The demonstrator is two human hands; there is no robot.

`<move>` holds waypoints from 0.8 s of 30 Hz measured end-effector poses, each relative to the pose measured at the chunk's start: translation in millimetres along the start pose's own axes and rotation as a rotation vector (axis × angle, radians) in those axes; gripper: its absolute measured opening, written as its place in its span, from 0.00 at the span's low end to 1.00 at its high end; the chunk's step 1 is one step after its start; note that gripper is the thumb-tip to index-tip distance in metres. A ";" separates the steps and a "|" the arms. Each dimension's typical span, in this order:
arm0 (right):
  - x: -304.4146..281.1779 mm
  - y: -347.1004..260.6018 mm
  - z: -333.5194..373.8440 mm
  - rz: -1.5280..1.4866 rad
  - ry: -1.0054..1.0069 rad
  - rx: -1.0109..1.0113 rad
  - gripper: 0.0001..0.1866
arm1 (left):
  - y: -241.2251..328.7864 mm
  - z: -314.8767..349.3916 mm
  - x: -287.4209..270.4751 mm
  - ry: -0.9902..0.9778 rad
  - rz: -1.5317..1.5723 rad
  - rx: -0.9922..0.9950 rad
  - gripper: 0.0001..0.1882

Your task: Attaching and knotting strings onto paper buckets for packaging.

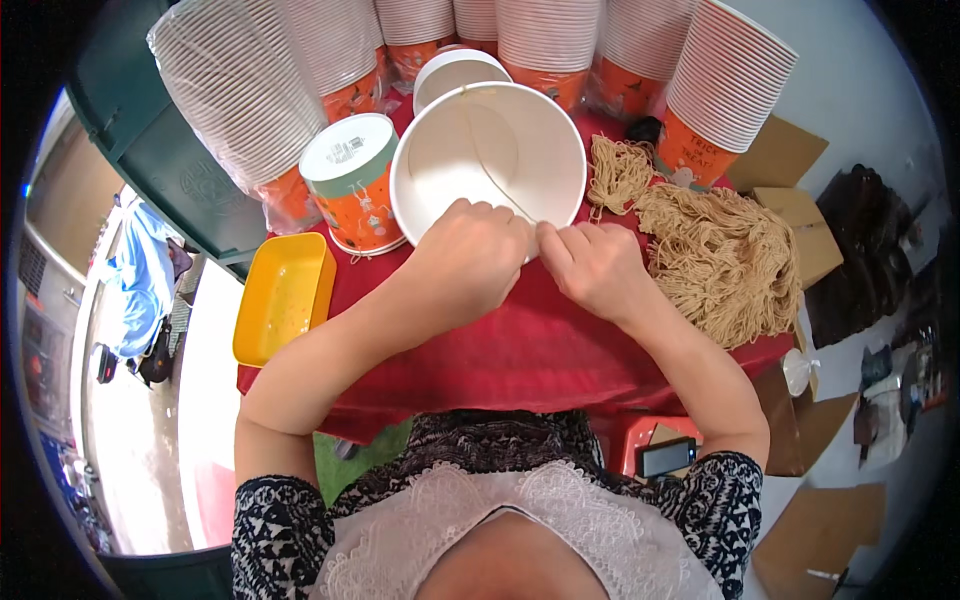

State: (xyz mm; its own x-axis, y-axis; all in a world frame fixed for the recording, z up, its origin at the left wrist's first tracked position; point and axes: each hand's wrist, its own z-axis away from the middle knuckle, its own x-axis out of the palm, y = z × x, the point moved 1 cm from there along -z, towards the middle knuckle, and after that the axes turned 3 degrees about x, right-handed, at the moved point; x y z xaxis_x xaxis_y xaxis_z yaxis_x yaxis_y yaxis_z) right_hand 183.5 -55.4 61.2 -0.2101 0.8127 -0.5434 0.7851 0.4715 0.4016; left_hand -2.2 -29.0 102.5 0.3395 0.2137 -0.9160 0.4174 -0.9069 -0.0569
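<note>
A large white-lined paper bucket [440,180] lies tipped with its mouth toward me on the red cloth. A thin tan string [484,166] runs across its inside and over the near rim to my hands. My left hand [478,252] is closed at the rim, its fingers bent around the string. Close beside it, my right hand [592,264] pinches the string between thumb and curled fingers. The fingertips and the string's end are partly hidden. To the right lie a big tangled pile of tan string [725,260] and a smaller bundle [620,176].
Tall nested stacks of orange-and-white buckets [722,90] line the back, some in clear plastic [235,95]. An upside-down orange bucket [355,190] and a yellow tray [248,300] stand left on the red tablecloth [470,360]. A phone [666,457] and cardboard boxes [808,235] are at right.
</note>
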 end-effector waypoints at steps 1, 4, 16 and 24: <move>11.6 2.1 5.0 0.013 0.003 0.000 0.06 | -2.3 -0.8 9.1 -0.008 0.002 -0.003 0.03; 36.1 4.0 20.5 0.019 -0.020 0.029 0.05 | -9.7 -4.4 42.2 0.017 -0.123 -0.057 0.04; 41.1 -8.1 30.4 -0.304 -0.604 0.287 0.06 | -10.6 5.4 92.4 -0.071 0.050 -0.182 0.04; 49.0 6.8 27.4 -0.436 -0.659 0.389 0.06 | -9.6 3.2 96.3 -0.036 0.162 -0.288 0.06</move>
State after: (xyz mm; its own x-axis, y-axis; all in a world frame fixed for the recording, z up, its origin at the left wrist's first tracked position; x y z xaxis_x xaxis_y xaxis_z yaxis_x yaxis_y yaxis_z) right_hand 194.5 -21.7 17.1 -0.2532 0.1681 -0.9527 0.8813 0.4463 -0.1555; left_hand 23.9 -0.9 13.6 0.3934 0.0573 -0.9176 0.5831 -0.7872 0.2009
